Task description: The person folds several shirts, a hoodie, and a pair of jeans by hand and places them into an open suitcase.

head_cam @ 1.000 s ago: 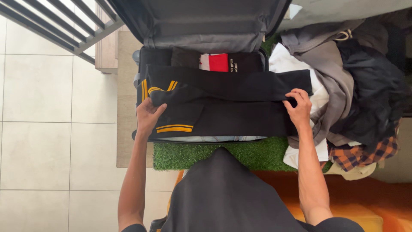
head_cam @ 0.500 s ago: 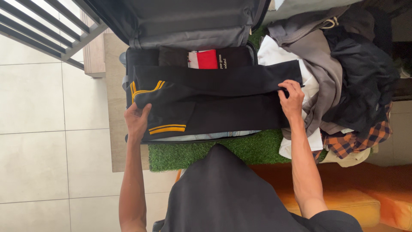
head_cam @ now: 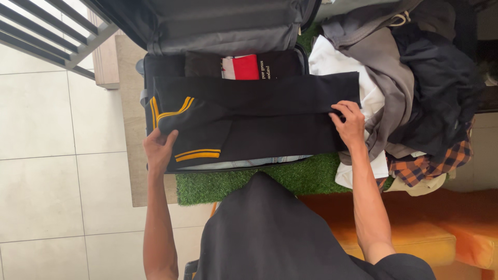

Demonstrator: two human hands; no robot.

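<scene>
A folded black garment with yellow stripes (head_cam: 249,122) lies across an open black suitcase (head_cam: 166,31). My left hand (head_cam: 160,146) grips the garment's left end near the yellow stripes. My right hand (head_cam: 348,123) pinches its right end, which reaches past the suitcase's side over a white cloth (head_cam: 332,59). Under the garment, at the back of the case, a red folded item (head_cam: 244,67) and a dark folded item (head_cam: 280,65) show. A light blue layer (head_cam: 249,163) peeks out below the garment's near edge.
A heap of clothes sits to the right: grey hoodie (head_cam: 384,67), dark jacket (head_cam: 441,88), orange plaid shirt (head_cam: 425,166). A green turf mat (head_cam: 290,179) lies under the suitcase. Orange cushions (head_cam: 436,233) are at the lower right, pale floor tiles (head_cam: 52,155) and a railing (head_cam: 41,31) to the left.
Both hands stay on the garment's ends and have pulled it flatter over the suitcase. The view has shifted slightly.
</scene>
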